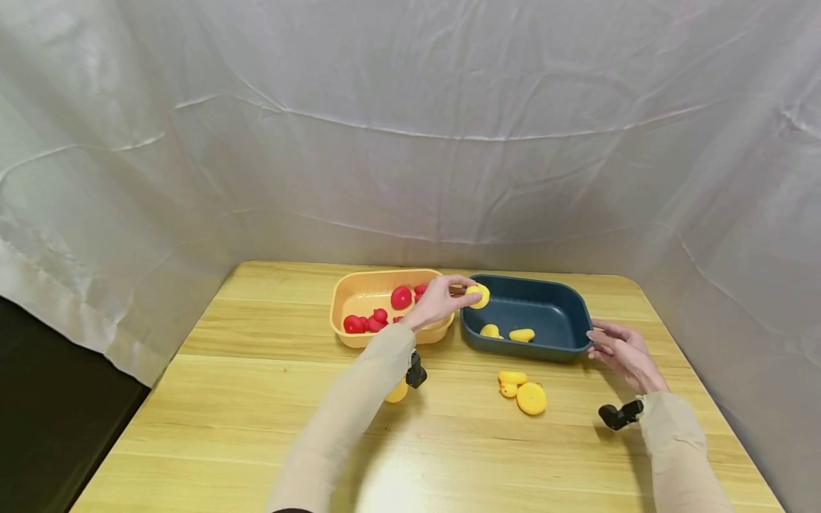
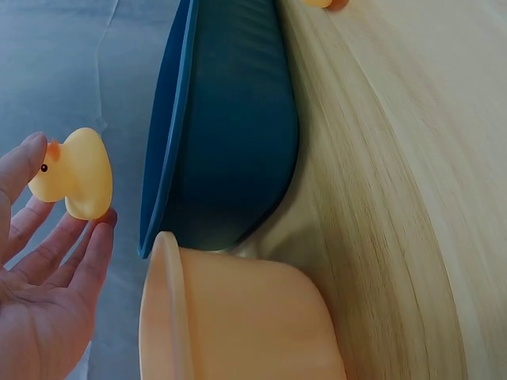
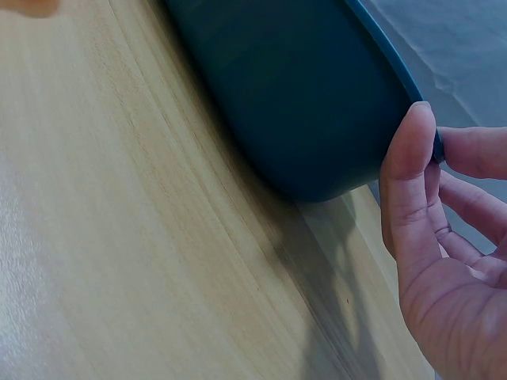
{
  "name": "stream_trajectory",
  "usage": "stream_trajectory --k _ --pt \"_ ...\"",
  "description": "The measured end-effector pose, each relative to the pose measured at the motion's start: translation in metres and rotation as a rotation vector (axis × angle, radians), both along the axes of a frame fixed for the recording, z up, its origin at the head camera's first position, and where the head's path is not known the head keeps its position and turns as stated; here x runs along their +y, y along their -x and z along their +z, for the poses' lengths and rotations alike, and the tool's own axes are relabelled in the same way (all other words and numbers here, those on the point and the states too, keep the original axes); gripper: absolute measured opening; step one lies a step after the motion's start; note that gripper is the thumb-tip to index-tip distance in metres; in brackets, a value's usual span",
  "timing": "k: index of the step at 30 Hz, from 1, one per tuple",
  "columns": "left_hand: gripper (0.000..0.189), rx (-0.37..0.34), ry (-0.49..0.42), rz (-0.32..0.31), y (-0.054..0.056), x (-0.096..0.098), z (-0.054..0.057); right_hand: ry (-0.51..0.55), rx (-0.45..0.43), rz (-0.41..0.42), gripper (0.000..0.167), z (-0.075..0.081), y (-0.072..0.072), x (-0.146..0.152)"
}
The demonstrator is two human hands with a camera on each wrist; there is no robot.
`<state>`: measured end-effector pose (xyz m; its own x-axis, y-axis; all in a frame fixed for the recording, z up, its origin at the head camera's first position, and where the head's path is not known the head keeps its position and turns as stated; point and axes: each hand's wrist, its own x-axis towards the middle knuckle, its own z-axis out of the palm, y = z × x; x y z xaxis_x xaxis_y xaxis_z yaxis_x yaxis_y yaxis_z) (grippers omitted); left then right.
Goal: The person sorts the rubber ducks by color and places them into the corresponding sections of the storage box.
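Beige, apparently wrinkled sleeves (image 1: 359, 392) bear black wrist cameras (image 1: 416, 370).

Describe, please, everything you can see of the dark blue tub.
The dark blue tub is smooth, plastic-looking, oblong with rounded corners and a thin lip. It sits upright on the table, right of the orange tub, holding two yellow toys near its front wall. The person's right grip pinches its right-hand rim.

Left grip (image 1: 438, 299) pinches; right grip (image 1: 625, 354), seemingly, too.
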<state>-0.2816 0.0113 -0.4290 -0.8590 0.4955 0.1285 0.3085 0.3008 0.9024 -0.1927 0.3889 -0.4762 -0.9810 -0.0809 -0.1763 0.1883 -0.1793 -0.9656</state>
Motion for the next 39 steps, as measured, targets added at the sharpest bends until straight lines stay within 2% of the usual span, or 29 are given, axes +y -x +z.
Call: stream_trajectory --k 7,24,29,39 --pt "0.041 -0.028 0.001 0.032 0.001 0.01 -0.001 0.018 -0.001 0.001 0.025 0.001 0.0 0.001" --pt "0.039 -0.022 -0.004 0.093 0.007 0.029 -0.011 -0.001 0.001 0.001 0.022 0.001 -0.001 0.0" --pt "0.041 -0.027 -0.009 0.087 0.006 0.029 -0.011 0.008 0.0 0.007 0.023 0.0 0.0 0.0" --pt "0.045 -0.048 -0.036 0.017 -0.002 0.017 -0.005 0.028 0.002 0.002 0.024 -0.001 0.0 0.0"
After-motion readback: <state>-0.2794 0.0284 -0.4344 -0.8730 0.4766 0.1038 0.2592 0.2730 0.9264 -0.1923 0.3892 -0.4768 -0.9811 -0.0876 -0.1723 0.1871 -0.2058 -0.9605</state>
